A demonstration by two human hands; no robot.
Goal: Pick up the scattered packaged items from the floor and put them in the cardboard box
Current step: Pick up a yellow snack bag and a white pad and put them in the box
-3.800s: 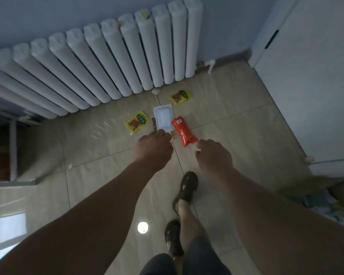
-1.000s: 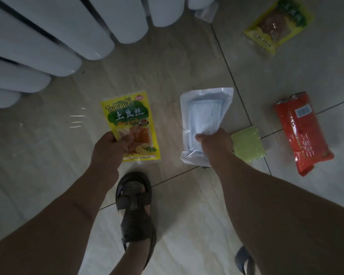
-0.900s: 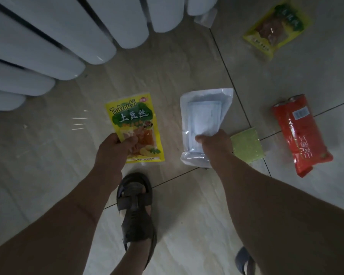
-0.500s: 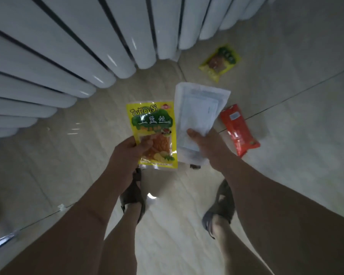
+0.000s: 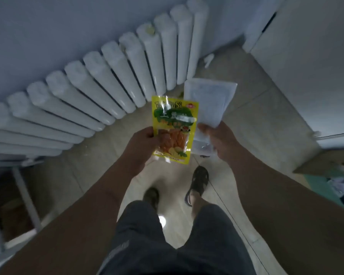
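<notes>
Seen from the head camera, a person stands on a tiled floor [image 5: 252,124] in front of a white column radiator [image 5: 99,86], a packet raised in each hand. On the radiator's near side the floor lies open around the two sandalled feet; beyond the radiator's right end a white door [image 5: 306,66] closes off that side, and the brown flap of a cardboard box [image 5: 326,163] shows at the frame's right edge, well apart from the radiator. The left hand [image 5: 141,147] pinches the yellow snack packet [image 5: 173,130] by its left edge, thumb on its front; green print and orange strips show through glare. The right hand [image 5: 224,141] grips the lower end of the white pouch [image 5: 209,104], pale and translucent, its top overlapping the radiator's lower right end.
</notes>
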